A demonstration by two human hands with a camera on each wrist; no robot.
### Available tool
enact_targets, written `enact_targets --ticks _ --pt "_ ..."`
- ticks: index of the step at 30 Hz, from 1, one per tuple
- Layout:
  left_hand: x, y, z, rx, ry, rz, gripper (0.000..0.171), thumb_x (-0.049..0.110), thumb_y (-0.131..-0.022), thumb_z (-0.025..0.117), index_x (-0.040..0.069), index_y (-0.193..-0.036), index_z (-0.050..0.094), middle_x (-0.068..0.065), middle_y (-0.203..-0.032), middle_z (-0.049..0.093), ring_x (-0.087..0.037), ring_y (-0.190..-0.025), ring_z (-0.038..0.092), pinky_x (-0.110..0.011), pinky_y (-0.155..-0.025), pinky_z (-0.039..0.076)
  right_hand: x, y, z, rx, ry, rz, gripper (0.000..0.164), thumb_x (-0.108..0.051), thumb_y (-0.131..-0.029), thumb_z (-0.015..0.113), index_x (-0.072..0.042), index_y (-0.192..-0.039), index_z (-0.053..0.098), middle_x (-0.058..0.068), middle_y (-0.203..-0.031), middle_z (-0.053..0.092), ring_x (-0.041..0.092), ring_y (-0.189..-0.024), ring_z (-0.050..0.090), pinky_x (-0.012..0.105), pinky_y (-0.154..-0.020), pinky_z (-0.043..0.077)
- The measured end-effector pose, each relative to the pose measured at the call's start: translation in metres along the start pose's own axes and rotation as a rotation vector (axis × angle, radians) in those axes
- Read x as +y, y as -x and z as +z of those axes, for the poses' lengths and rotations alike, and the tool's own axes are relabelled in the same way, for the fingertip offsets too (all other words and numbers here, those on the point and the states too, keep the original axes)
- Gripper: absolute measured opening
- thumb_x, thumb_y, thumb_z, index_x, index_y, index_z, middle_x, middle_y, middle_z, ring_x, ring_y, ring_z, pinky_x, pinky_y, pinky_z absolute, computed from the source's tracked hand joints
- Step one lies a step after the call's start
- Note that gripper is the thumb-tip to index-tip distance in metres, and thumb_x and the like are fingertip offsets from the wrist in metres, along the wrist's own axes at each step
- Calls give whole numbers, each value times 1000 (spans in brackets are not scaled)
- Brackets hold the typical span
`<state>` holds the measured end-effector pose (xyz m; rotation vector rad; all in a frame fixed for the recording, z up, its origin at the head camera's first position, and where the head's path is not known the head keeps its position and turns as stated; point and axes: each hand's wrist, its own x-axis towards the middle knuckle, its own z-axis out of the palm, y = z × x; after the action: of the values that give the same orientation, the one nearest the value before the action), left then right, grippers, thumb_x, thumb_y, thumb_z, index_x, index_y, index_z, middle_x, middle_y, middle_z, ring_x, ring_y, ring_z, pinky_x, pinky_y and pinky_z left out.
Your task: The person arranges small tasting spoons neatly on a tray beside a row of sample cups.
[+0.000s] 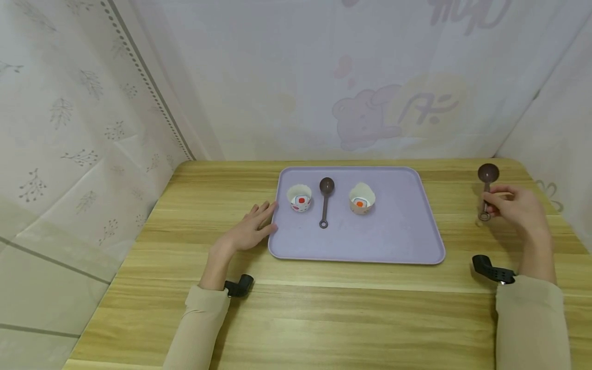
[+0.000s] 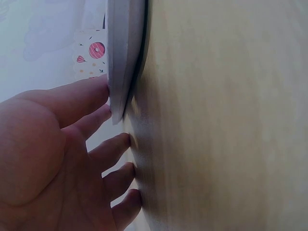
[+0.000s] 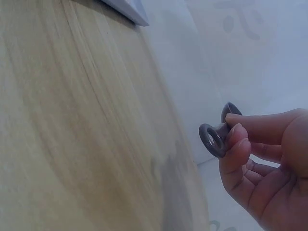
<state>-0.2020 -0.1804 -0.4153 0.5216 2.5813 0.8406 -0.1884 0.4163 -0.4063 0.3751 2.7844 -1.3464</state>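
Observation:
Between its thumb and fingers, my right hand [image 1: 515, 208] pinches the handle of a brown measuring spoon [image 1: 487, 174], held above the table at the right. The right wrist view shows the ring end of that spoon [image 3: 211, 140] toward the camera. At the left edge of the lilac tray [image 1: 393, 236], my left hand [image 1: 247, 228] has its fingers spread; the thumb touches the rim and several fingertips rest on the table. On the tray lies a second brown spoon [image 1: 325, 203], between a paper cup with a red mark [image 1: 300, 204] and a paper cup with an orange mark [image 1: 362, 205].
The wooden table [image 1: 324, 318] reaches back to a pale printed curtain [image 1: 259, 87]. Another curtain [image 1: 83, 128] hangs along the left side. A black wrist camera [image 1: 239, 285] sits on the left wrist, another camera [image 1: 492, 270] on the right.

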Motion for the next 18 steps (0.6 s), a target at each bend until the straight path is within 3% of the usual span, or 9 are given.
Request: enact_targets --ticks 7,18 --pt "0 1 0 3 9 1 65 28 -108 48 9 -162 18 -22 -167 7 -46 -152 -3 -64 -119 1 -7 2 1 27 -3 -7 48 -33 -104 55 5 -131 48 -17 -73 64 5 -64 65 18 -61 50" --pt "1 1 0 2 4 -1 65 28 -108 48 9 -162 18 -21 -167 8 -45 -152 -3 -63 -119 0 -24 7 6 40 58 -32 61 -40 -104 53 11 -138 46 -15 -73 65 5 -64 64 19 -60 51"
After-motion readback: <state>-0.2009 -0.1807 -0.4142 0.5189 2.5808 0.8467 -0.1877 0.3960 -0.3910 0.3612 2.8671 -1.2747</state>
